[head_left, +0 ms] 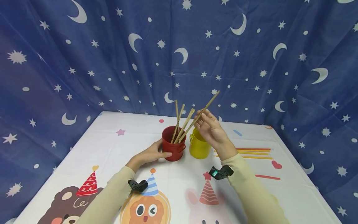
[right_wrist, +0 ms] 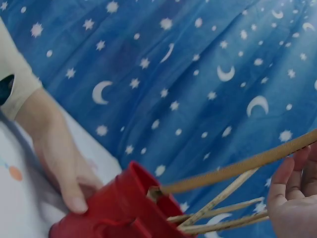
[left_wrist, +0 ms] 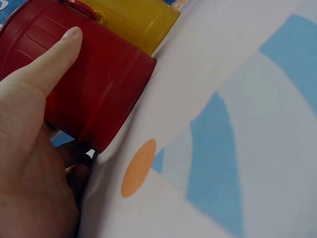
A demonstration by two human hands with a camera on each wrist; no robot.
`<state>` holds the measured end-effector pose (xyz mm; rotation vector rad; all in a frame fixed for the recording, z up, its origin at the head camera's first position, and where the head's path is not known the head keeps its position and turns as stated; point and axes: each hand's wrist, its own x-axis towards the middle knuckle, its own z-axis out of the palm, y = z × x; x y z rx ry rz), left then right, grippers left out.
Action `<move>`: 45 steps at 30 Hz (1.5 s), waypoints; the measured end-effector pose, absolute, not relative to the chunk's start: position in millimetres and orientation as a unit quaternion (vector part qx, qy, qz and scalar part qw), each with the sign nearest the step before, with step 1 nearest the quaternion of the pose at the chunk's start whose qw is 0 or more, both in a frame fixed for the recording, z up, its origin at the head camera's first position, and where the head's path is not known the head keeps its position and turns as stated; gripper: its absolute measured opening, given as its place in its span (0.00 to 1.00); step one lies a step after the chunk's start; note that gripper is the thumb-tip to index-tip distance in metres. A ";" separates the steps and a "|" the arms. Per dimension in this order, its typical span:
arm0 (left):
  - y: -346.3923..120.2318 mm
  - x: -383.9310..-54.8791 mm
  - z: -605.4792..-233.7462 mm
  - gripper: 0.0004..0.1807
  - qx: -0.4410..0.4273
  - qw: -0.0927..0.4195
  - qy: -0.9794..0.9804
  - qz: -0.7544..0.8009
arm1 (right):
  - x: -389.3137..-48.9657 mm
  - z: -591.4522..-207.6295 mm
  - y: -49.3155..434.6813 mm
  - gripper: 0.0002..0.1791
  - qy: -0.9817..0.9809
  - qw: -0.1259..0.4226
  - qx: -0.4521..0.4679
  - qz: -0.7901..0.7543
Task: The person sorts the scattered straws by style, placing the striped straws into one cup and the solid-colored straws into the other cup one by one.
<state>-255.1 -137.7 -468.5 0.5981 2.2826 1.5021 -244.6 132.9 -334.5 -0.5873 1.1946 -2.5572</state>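
My left hand (head_left: 151, 152) grips a small red metal bucket (head_left: 174, 152) from its left side, thumb along the front and fingers round behind. Several thin wooden rulers (head_left: 183, 127) with fine dark marks lean in that bucket. My right hand (head_left: 209, 127), above the yellow bucket (head_left: 199, 147), pinches one wooden ruler (head_left: 210, 101) partway up. This ruler slants up to the right, its lower end at the red bucket's mouth. In the right wrist view the ruler (right_wrist: 237, 166) crosses the fingertips, and the red bucket (right_wrist: 116, 201) looks tilted beside my left hand (right_wrist: 62, 153).
The yellow bucket stands close on the right of the red one. Several red and yellow sticks (head_left: 254, 152) lie on the table at right, and a single red stick (head_left: 267, 177) nearer me. A cartoon-printed white cloth (head_left: 134, 124) covers the table; a blue starry curtain (head_left: 156, 77) hangs behind.
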 end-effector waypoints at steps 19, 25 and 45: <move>-138.0 -254.8 -468.2 0.54 0.195 0.175 0.811 0.523 | -281.6 -348.2 107.9 0.31 0.560 0.153 -0.073 -0.811; -137.3 -254.9 -469.6 0.51 0.209 0.164 0.809 0.524 | -289.7 -350.8 99.6 0.23 0.622 0.133 -0.056 -0.769; -137.3 -255.3 -469.2 0.53 0.203 0.170 0.812 0.520 | -292.9 -353.4 89.1 0.18 0.716 0.095 -0.068 -0.688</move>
